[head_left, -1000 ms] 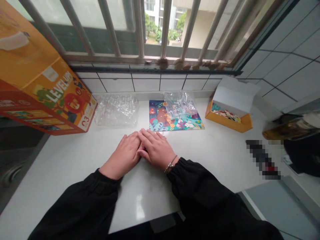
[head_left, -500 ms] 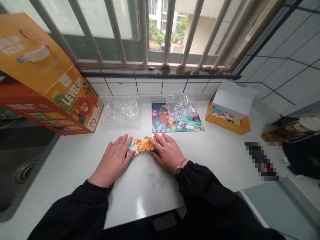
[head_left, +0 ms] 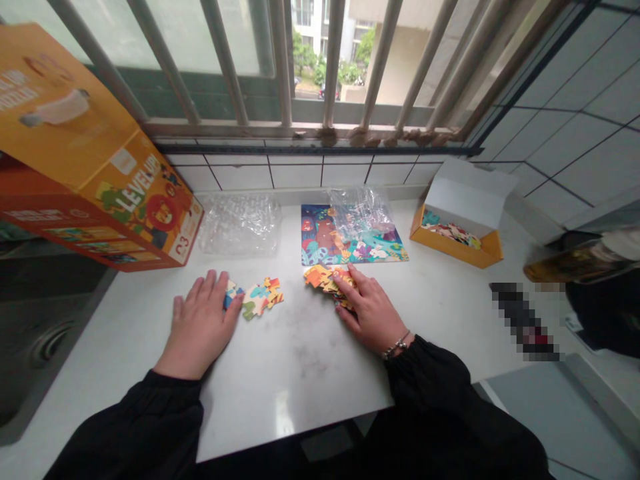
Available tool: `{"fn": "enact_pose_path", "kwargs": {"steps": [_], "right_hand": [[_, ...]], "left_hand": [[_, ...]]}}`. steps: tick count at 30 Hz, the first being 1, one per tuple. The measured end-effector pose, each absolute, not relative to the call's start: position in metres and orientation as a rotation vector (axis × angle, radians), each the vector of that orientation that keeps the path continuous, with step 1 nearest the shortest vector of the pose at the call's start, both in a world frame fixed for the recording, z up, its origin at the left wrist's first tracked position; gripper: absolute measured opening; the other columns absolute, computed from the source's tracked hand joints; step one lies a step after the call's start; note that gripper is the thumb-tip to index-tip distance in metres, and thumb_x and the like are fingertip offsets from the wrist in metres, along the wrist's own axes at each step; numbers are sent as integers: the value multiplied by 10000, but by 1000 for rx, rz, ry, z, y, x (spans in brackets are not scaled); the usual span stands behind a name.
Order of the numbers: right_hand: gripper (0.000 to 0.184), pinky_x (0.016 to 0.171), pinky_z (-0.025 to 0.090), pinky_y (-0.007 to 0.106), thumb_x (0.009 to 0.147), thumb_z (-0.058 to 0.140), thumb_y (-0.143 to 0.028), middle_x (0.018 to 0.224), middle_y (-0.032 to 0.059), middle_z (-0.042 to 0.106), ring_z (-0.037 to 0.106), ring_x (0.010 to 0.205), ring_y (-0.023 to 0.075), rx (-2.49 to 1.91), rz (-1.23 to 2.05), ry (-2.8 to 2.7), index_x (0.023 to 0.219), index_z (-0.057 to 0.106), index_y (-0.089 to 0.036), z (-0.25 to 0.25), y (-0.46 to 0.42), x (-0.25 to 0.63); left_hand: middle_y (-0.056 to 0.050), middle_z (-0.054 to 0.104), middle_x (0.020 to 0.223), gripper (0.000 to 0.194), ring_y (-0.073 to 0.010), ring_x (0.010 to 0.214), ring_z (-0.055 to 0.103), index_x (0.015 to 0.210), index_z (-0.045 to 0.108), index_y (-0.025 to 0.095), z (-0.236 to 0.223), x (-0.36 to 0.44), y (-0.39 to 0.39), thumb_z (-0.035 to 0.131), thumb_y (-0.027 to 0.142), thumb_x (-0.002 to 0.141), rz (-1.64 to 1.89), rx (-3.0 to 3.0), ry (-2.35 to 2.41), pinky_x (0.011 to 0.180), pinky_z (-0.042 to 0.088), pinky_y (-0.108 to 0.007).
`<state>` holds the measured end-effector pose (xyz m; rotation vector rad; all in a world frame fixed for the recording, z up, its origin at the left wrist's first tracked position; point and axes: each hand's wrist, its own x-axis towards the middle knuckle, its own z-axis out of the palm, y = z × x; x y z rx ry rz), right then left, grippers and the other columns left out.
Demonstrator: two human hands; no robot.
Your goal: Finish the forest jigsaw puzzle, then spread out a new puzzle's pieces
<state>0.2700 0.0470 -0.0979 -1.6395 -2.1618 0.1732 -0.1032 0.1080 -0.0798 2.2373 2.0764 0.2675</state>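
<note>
On the white counter, several colourful jigsaw puzzle pieces lie in two groups. My left hand (head_left: pixel 199 325) rests flat and open at the left group (head_left: pixel 256 299), its fingers covering some blue pieces at that group's edge. The right group (head_left: pixel 323 280) is a heaped, mostly yellow and orange cluster. My right hand (head_left: pixel 373 312) lies over its right side with fingers stretched out and the thumb apart. Pieces beneath those fingers are partly hidden.
Behind the pieces are a colourful picture sheet (head_left: pixel 320 250) with clear plastic wrap (head_left: pixel 363 210) on it, and more wrap (head_left: pixel 240 227). A small open box (head_left: pixel 455 250) of pieces stands right, a large orange puzzle box (head_left: pixel 150 200) left, beside a sink (head_left: pixel 50 347).
My hands have moved apart, left hand leftward and right hand rightward. The single band of puzzle pieces between them has split into two groups with bare counter in between.
</note>
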Motion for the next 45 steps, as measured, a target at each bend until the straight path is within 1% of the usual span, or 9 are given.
{"fn": "enact_pose_path", "kwargs": {"steps": [4,11,18,22,29,32,37,41,45], "right_hand": [[591,1262,496,650,1017,722,-289,1736,192,472,558,1521,388,-1572,246,-2059,1598,612,-270,-98,45,275],[618,1252,552,511,1003,765,-242,1643,109,586,597,1520,277,-1205,528,-2071,1582,566,-327,-96,51,276],[710,1280,506,570,983,758,-249,1658,170,559,570,1534,329,-1373,390,-1991,1639,487,-263,-95,52,276],[616,1222,547,577,1001,736,-293,1554,152,652,632,1441,327,-1406,369,-2046,1588,552,-265,-95,51,280],[584,1262,488,639,1039,679,-371,1630,167,595,583,1486,359,-1623,240,-2002,1599,568,-250,-98,44,293],[596,1255,491,655,1054,654,-383,1635,198,580,563,1514,377,-1715,189,-1907,1616,543,-220,-99,40,298],[610,1237,528,574,1049,652,-327,1627,176,587,577,1504,337,-1661,232,-1944,1635,513,-226,-97,37,304],[589,1214,524,604,1047,649,-340,1561,196,634,604,1454,360,-1799,116,-1823,1608,535,-199,-98,34,313],[574,1210,509,627,1048,638,-345,1606,190,610,586,1470,377,-1843,85,-1838,1600,547,-217,-101,30,320]], "left_hand": [[-203,327,1804,775,-464,1679,282,1719,432,105,-72,-100,107,201,588,1159,333,2266,2123,1309,220,-836],[-116,323,1819,624,-429,1667,342,1690,499,277,-80,-79,107,443,561,1138,246,2744,1534,1305,194,-850],[-97,209,1859,672,-350,1715,258,1741,386,306,-79,-18,108,592,505,1134,267,2890,1111,1363,260,-723],[-90,363,1810,631,-393,1657,374,1711,454,355,-80,2,114,601,542,1126,225,2781,1195,1323,310,-769],[-213,539,1636,522,-474,1524,497,1544,646,219,-77,-17,120,593,508,1112,288,2660,1597,1253,394,-766],[-199,466,1720,535,-464,1597,417,1569,593,185,-78,-15,119,571,479,1123,374,2677,1505,1288,349,-772],[-81,400,1788,541,-359,1647,375,1653,483,346,-73,1,108,601,443,1134,315,2751,909,1350,308,-706],[-103,593,1551,369,-313,1445,556,1436,639,294,-66,0,107,668,445,1100,371,2646,873,1258,477,-572],[-176,604,1502,303,-381,1403,571,1289,645,174,-74,-8,112,674,389,1078,453,2658,1158,1253,449,-673]]}}
